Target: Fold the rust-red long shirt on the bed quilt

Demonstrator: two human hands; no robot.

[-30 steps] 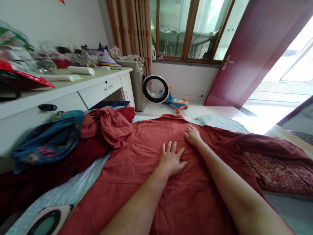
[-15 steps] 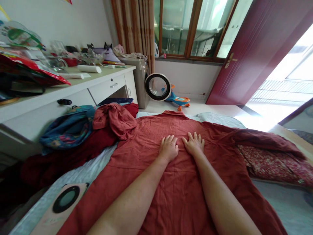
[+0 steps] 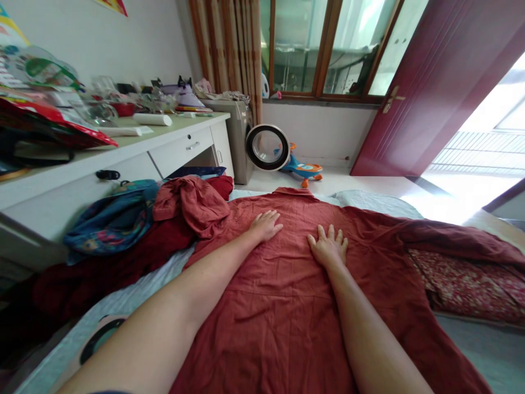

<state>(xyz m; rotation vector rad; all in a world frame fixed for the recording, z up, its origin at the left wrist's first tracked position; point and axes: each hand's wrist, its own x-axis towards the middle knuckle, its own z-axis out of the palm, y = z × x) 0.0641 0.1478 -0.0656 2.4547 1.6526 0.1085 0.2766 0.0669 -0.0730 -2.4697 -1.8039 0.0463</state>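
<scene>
Rust-red shirt (image 3: 283,306) lies spread on a pale, crinkled sheet (image 3: 463,345), its collar (image 3: 293,191) at the far edge. Left hand (image 3: 267,225) rests flat on the cloth, near side of the collar and a little left; fingers mostly together, grasping nothing. Right hand (image 3: 329,245), near side and right of the collar, palm down, fingers fanned apart. Step in hand, by my reading: smoothing the upper panel. Further work here would call for flat palms and light outward pressure on the remaining creases. Fabric looks matte, thin, softly rumpled. Left of the collar, one sleeve (image 3: 191,205) sits in a rounded bunch; right of it, the other sleeve (image 3: 463,241) stretches long and wrinkled above a speckled red-and-white cloth (image 3: 467,284).
</scene>
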